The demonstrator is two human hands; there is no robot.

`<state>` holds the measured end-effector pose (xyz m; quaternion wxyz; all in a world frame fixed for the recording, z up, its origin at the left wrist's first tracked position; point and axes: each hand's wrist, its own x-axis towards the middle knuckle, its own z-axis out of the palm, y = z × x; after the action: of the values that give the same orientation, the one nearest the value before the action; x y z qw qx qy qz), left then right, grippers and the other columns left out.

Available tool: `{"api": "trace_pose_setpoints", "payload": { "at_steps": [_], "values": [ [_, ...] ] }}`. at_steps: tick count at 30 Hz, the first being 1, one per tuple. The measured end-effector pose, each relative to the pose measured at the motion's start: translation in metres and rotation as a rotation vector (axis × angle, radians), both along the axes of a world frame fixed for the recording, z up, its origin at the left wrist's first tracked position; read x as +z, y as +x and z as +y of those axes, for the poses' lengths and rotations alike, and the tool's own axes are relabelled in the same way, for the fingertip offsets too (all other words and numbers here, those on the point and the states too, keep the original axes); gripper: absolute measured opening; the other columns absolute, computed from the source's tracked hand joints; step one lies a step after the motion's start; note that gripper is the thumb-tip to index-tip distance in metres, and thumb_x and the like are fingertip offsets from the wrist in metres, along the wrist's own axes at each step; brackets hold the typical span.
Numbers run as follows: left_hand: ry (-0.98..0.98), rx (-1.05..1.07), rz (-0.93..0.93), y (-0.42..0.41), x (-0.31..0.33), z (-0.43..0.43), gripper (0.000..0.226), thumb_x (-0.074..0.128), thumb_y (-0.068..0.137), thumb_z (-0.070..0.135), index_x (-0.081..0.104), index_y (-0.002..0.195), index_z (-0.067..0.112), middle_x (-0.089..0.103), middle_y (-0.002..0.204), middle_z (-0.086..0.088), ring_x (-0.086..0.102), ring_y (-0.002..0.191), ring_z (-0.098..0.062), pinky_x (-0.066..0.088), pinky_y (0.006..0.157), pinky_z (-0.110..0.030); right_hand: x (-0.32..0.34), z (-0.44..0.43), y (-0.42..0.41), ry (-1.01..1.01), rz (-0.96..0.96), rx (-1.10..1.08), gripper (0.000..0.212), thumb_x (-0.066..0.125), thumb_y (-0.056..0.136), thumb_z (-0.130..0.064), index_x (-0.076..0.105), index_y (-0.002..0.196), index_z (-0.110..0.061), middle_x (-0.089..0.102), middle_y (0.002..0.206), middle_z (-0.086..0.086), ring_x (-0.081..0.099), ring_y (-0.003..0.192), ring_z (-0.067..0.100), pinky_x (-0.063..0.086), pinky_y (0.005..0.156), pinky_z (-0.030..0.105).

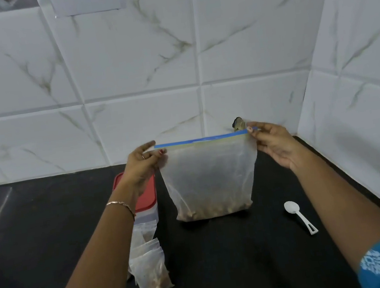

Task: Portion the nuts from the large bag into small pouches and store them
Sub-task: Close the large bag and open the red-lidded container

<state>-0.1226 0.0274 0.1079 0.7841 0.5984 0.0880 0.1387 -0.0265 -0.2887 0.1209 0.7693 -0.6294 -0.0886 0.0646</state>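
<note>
A large clear zip bag point(209, 177) with a blue seal strip stands upright on the black counter, with a layer of brown nuts at its bottom. My left hand point(144, 165) pinches the bag's top left corner. At the top right corner my right hand point(273, 142) pinches the blue strip. Small clear pouches point(152, 273) holding nuts lie on the counter under my left forearm.
A clear container with a red lid point(146, 198) stands left of the bag, partly behind my left wrist. A white plastic spoon point(299, 216) lies on the black counter point(225, 261) to the right. White marble-tiled walls close the back and right side.
</note>
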Motion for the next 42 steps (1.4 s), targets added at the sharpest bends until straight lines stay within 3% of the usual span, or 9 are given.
{"api": "trace_pose_setpoints", "payload": {
  "at_steps": [5,11,16,19,21,26,30,38,42],
  "values": [
    [0.027,-0.091,0.120,-0.002,-0.027,-0.011,0.026,0.054,0.097,0.027,0.068,0.101,0.005,0.075,0.088,-0.003,0.070,0.080,-0.013,0.058,0.069,-0.025,-0.027,0.004,-0.004,-0.029,0.063,-0.013,0.018,0.061,0.094,-0.027,0.070,0.097,-0.012,0.075,0.089,-0.001,0.070,0.081,0.011,0.057,0.071,0.026],
    [0.052,-0.086,0.047,0.017,-0.019,-0.016,0.024,0.048,0.100,0.026,0.064,0.094,0.010,0.076,0.087,-0.004,0.073,0.079,-0.018,0.060,0.071,-0.030,-0.034,0.001,0.006,-0.235,0.030,0.054,0.020,0.070,0.086,-0.030,0.074,0.094,-0.013,0.076,0.092,0.000,0.068,0.092,0.016,0.052,0.079,0.027],
    [0.109,0.094,0.074,0.039,-0.035,-0.016,0.030,0.046,0.103,0.024,0.050,0.074,0.015,0.063,0.058,-0.001,0.063,0.055,-0.018,0.053,0.080,-0.055,-0.031,0.015,0.025,-0.288,-0.028,-0.010,0.026,0.047,0.102,-0.021,0.065,0.083,-0.017,0.068,0.087,0.001,0.062,0.090,0.019,0.048,0.094,0.040],
    [0.129,0.217,0.058,0.046,-0.028,-0.024,0.031,0.044,0.104,0.027,0.047,0.074,0.016,0.058,0.054,0.001,0.058,0.048,-0.013,0.057,0.066,-0.041,-0.022,0.032,0.034,-0.211,-0.026,-0.073,0.032,0.043,0.104,-0.020,0.063,0.078,-0.017,0.070,0.074,-0.003,0.066,0.072,0.010,0.053,0.082,0.035],
    [0.136,0.242,0.013,0.049,-0.015,-0.026,0.030,0.042,0.104,0.024,0.047,0.076,0.014,0.059,0.063,-0.004,0.061,0.048,-0.012,0.056,0.056,-0.028,-0.016,0.039,0.041,-0.151,-0.033,-0.118,0.033,0.044,0.104,-0.020,0.066,0.079,-0.016,0.072,0.078,-0.001,0.067,0.076,0.013,0.055,0.086,0.037],
    [0.186,0.195,-0.037,0.049,-0.003,-0.016,0.027,0.043,0.104,0.025,0.050,0.079,0.015,0.071,0.066,0.000,0.069,0.063,-0.013,0.054,0.078,-0.035,-0.004,0.040,0.040,-0.122,-0.096,-0.164,0.031,0.046,0.103,-0.024,0.070,0.084,-0.019,0.072,0.094,-0.001,0.066,0.091,0.015,0.051,0.094,0.037],
    [0.271,0.292,-0.043,0.033,-0.024,-0.027,0.032,0.044,0.103,0.017,0.045,0.071,0.015,0.047,0.062,0.000,0.051,0.048,0.003,0.046,0.053,-0.015,-0.024,0.034,0.017,-0.174,-0.113,-0.180,0.029,0.042,0.104,-0.025,0.065,0.088,-0.018,0.069,0.089,-0.003,0.066,0.078,0.003,0.051,0.080,0.024],
    [0.395,0.368,0.185,-0.013,-0.112,-0.057,0.030,0.046,0.102,0.025,0.051,0.080,0.004,0.044,0.064,-0.004,0.040,0.054,-0.004,0.038,0.056,-0.027,-0.111,0.006,-0.036,-0.433,-0.007,-0.228,0.026,0.043,0.104,-0.023,0.065,0.095,-0.010,0.062,0.084,-0.003,0.057,0.075,0.005,0.043,0.060,0.009],
    [0.609,0.335,0.369,-0.034,-0.137,-0.063,0.034,0.046,0.101,0.032,0.057,0.088,0.002,0.059,0.079,-0.010,0.058,0.078,-0.026,0.044,0.070,-0.038,-0.148,-0.010,-0.057,-0.574,0.042,-0.227,0.023,0.050,0.101,-0.023,0.064,0.092,-0.006,0.061,0.087,0.005,0.055,0.082,0.016,0.042,0.065,0.025]
  ]
}}
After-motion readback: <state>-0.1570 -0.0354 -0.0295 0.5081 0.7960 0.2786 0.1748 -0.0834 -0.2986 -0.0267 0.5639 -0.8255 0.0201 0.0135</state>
